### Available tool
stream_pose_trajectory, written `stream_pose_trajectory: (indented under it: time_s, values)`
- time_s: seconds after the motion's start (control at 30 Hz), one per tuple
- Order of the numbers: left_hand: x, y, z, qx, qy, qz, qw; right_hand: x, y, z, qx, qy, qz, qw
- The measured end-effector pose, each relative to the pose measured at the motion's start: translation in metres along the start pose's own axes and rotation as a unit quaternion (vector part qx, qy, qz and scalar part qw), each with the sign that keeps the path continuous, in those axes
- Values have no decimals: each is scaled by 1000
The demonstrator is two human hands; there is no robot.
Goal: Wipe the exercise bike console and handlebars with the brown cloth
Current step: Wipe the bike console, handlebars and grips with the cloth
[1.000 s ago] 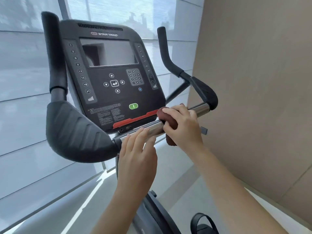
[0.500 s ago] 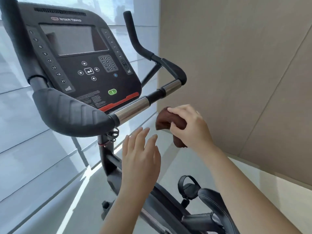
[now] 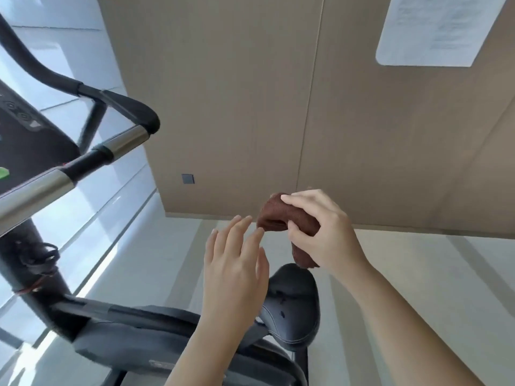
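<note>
My right hand [image 3: 323, 232] is shut on the bunched brown cloth [image 3: 278, 218], held in the air well right of the bike. Beside it, my left hand [image 3: 237, 257] is open with fingers spread, its fingertips close to the cloth's left end. The handlebars [image 3: 122, 143], with a chrome bar and black grips, slant across the left side, apart from both hands. Only a dark corner of the console [image 3: 25, 135] shows at the left edge, with a bit of green button.
The bike's black saddle [image 3: 292, 305] sits below my hands, and its frame [image 3: 133, 341] and post [image 3: 33, 260] fill the lower left. A beige panelled wall [image 3: 250, 93] stands ahead, with a white notice [image 3: 434, 29] at upper right. Glass panels run along the left.
Both hands came off the chrome handlebar and drew back to the right with the cloth. The view swung right and down, so the console has nearly left the frame.
</note>
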State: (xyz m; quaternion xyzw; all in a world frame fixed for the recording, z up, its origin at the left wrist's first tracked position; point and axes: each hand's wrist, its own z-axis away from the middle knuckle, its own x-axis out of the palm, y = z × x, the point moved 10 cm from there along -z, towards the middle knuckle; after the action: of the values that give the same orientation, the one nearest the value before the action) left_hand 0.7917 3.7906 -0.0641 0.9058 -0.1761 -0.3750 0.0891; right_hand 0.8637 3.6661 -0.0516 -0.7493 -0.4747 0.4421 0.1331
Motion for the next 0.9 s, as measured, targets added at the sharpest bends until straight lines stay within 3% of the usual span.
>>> stream_pose_trajectory:
  time_s: [0.33,0.57,0.73,0.9]
  values:
    - [147,168,-15,74,-70,93,990,-170,158,52,113,74,48,990]
    - [250,305,-52,94,-92,134,982,-301,270,63,140,112,43,983]
    - [294,347,-73,89,-105,130,982,-343,320,48,138,116,31,983]
    - [312,340,-102,68,-71,109,989,-336,346,15,120,100,7,988]
